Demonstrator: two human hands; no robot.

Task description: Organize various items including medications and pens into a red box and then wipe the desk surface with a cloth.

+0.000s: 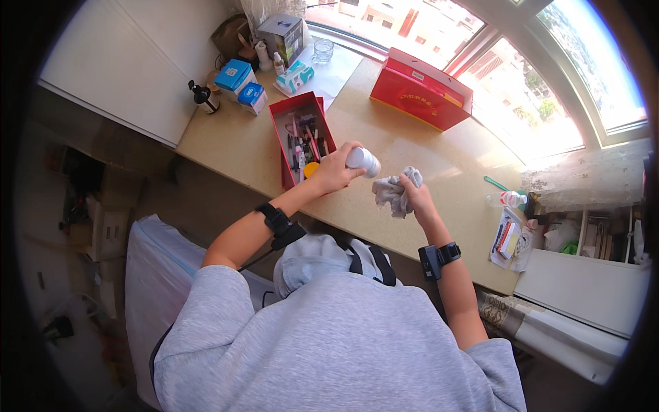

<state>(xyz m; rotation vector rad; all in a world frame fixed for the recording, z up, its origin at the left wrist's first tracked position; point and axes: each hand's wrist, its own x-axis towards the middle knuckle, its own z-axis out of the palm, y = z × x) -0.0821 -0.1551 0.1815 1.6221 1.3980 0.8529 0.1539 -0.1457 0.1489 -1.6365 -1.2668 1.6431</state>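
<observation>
My left hand (337, 170) grips a white plastic bottle (364, 161), tilted above the beige countertop (355, 201). In my right hand (418, 198) is a crumpled grey cloth (395, 192), held just right of the bottle with a small gap between them. Under and left of my left wrist stands an open red box (276, 139) filled with pens and small tubes. A round yellow item (311, 170) lies at the near end of that box, partly covered by my left forearm.
A red gift box (412, 100) stands by the window. At the back left are blue-and-white boxes (234, 74), a pump bottle (204, 98), a wipes pack (295, 77) and a glass mug (323, 51). A clear bottle (507, 199) and stationery (507, 239) lie at the right.
</observation>
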